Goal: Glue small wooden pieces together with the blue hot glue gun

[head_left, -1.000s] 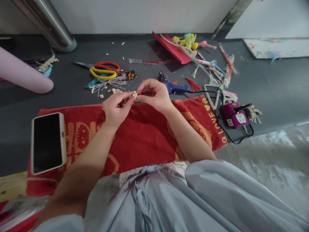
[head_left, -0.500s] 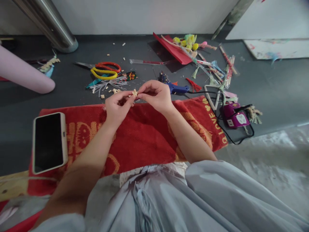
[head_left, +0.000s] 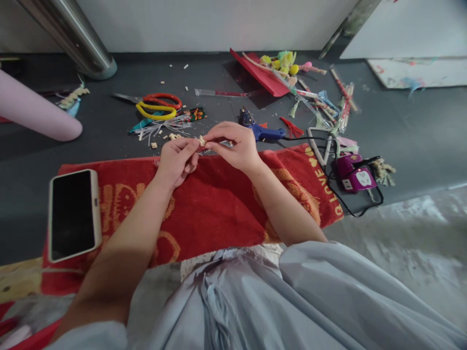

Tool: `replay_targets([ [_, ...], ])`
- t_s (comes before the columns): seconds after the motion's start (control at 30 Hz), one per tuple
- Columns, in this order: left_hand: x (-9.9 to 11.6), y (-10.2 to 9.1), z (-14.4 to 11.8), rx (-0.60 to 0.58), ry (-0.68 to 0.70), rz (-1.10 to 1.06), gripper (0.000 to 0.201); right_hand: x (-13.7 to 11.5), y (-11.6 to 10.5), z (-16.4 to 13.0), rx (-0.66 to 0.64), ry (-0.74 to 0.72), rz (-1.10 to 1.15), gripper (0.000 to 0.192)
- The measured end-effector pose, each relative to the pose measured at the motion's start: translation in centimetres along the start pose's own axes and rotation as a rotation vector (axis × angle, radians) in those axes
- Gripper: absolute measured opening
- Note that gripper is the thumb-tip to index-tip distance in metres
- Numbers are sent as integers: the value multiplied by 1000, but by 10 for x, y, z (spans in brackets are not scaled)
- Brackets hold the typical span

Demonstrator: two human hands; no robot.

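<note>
Between my fingertips is a small, knobbly cream-coloured piece [head_left: 202, 140], too small to make out its kind. My left hand [head_left: 178, 160] pinches it from the left with thumb and forefinger, the other fingers curled under. From the right, the thumb and fingers of my right hand [head_left: 235, 146] close on the same piece. Both hands are just above the far edge of a red towel [head_left: 219, 209]. Small cream bits [head_left: 175, 136] lie just beyond my left hand. A blue glue gun [head_left: 268, 133] rests beside my right hand.
Scissors [head_left: 156, 109] with red and yellow handles lie among white strings [head_left: 166, 127]. A phone [head_left: 75, 214] is on the towel's left. At right are a purple power adapter [head_left: 355, 172] with a black cable, a red sheet [head_left: 259, 75] and wrapped sticks [head_left: 346, 104]. A metal post [head_left: 85, 39] stands back left.
My left hand has turned slightly, its fingers now more curled in. The cream piece has shifted a little left and tilted between my fingertips. The view has moved very slightly.
</note>
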State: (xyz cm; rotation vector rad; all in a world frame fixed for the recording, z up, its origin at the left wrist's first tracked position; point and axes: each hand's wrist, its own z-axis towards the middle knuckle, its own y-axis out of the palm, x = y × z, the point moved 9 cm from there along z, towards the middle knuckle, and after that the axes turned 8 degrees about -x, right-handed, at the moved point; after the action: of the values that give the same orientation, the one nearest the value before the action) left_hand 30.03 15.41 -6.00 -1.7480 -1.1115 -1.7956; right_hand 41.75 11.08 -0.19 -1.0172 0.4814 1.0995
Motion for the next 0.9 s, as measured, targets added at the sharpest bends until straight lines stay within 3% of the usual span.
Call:
replay_targets([
  [0.2,-5,8,-2,-113,-105,-46,38,-4,4,0,-11,0,-1,39],
  [0.4,-7,10,-3,-151,-140,-61,35,-7,4,-1,2,-30,-28,37],
  [0.67,-7,3,0,-34,-100,2,29,-1,1,-1,23,27,-24,31],
  [0.9,7,-20,1,152,79,62,29,24,1,-2,73,217,336,43],
])
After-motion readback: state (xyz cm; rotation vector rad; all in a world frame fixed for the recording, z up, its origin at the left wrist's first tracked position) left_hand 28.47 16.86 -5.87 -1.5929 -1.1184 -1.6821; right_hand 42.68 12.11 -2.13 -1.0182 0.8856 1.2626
